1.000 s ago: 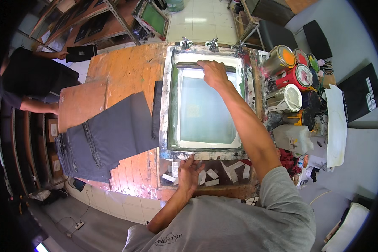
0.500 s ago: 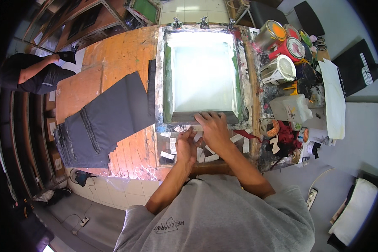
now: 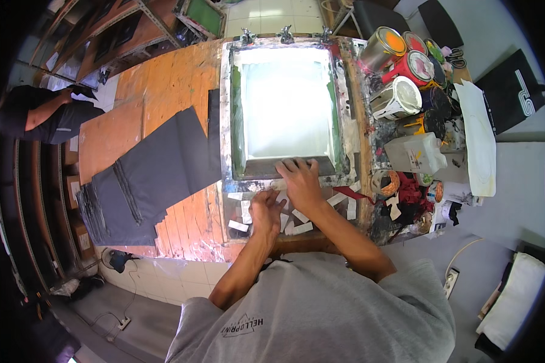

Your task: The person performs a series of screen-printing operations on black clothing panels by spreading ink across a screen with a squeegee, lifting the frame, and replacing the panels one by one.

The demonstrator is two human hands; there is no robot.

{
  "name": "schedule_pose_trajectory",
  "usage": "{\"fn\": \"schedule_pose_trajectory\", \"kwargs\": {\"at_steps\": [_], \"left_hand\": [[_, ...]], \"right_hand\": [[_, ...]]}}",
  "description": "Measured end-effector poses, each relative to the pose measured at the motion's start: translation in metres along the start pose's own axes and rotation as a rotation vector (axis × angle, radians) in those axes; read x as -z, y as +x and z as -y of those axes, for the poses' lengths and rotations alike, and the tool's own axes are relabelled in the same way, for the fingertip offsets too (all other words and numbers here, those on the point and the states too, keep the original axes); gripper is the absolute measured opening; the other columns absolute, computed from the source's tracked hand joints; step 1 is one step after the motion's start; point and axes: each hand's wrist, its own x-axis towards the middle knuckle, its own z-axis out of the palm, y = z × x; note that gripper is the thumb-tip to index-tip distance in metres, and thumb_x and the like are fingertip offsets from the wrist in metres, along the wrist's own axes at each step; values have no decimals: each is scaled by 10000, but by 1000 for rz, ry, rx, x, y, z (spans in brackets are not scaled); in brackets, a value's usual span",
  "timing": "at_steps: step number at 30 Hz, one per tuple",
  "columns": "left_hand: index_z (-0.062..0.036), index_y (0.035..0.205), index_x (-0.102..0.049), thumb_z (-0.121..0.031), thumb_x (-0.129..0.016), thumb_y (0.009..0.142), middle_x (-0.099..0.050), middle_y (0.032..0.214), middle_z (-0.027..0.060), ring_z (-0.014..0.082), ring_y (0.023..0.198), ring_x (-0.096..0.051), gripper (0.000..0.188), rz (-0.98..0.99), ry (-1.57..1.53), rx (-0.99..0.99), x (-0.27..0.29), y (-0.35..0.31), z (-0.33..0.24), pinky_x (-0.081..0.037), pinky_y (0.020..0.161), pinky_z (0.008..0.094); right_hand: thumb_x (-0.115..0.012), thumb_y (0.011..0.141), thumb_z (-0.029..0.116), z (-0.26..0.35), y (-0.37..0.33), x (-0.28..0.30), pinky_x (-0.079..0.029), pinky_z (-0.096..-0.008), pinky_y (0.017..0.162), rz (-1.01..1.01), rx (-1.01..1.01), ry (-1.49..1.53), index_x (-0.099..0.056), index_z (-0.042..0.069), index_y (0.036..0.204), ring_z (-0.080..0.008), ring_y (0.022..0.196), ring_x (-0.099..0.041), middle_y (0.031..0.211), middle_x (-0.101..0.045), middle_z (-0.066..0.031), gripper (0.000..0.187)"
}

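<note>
A screen printing frame [image 3: 337, 139] with a pale, brightly lit mesh lies on the table in front of me, its far side under metal clamps [image 3: 286, 34]. My right hand [image 3: 301, 184] has its fingers hooked over the frame's near edge. Just left of it and nearer to me, my left hand [image 3: 265, 210] is bent closed at the board below that edge; its fingertips are partly hidden, and anything between them is too small to name. White tape pieces [image 3: 238, 225] are stuck around both hands. A red strip [image 3: 352, 193] lies right of my right hand.
Overlapping black fabric pieces [image 3: 157, 160] cover the table's left part. Paint cans [image 3: 406, 97], a plastic jug [image 3: 415, 152] and tape rolls [image 3: 386, 182] crowd the right side. A person in dark clothes [image 3: 48, 115] is at the far left, beside shelves [image 3: 36, 199].
The whole view has shifted slightly. Both hands keep nearly the same places at the frame's near edge, the left one with its fingers curled a little more.
</note>
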Motion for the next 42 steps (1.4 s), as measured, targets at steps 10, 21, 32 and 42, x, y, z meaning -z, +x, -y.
{"fn": "schedule_pose_trajectory", "kwargs": {"at_steps": [10, 21, 32, 42], "left_hand": [[-58, 995, -594, -216, -513, 976, -563, 1221, 169, 360, 1266, -501, 179, -47, 33, 6, -1, -4, -1, -431, 1066, 621], [-97, 1025, -618, -205, -601, 923, -621, 1165, 115, 306, 1177, -568, 149, 74, -19, -4, 11, -2, 0, -457, 1048, 633], [-45, 1267, -539, -88, -623, 902, -667, 1129, 99, 286, 1073, -677, 377, 383, -27, -245, -68, -76, -75, -506, 1039, 524], [-55, 987, -692, -367, -635, 1014, -661, 1077, 100, 223, 1034, -602, 318, -356, 1049, -907, -73, 93, -157, -458, 901, 408]], "right_hand": [[-589, 817, -92, -80, 183, -14, -402, -582, 951, 25, -73, -34, -713, 145, 1249, -311, 1125, -668, 1186, -737, -102, 508], [-668, 793, 3, -53, 109, 46, -423, -539, 965, 195, -21, 108, -684, 158, 1238, -300, 1095, -664, 1113, -738, -76, 472], [-694, 730, 37, 9, 56, 129, -411, -567, 998, -407, 233, 80, -618, 55, 1331, -368, 1242, -557, 1392, -596, -138, 606], [-587, 899, -50, 5, 193, 287, -566, -343, 703, -276, 210, 244, -673, -25, 1144, -236, 790, -689, 918, -717, -169, 261]]}}
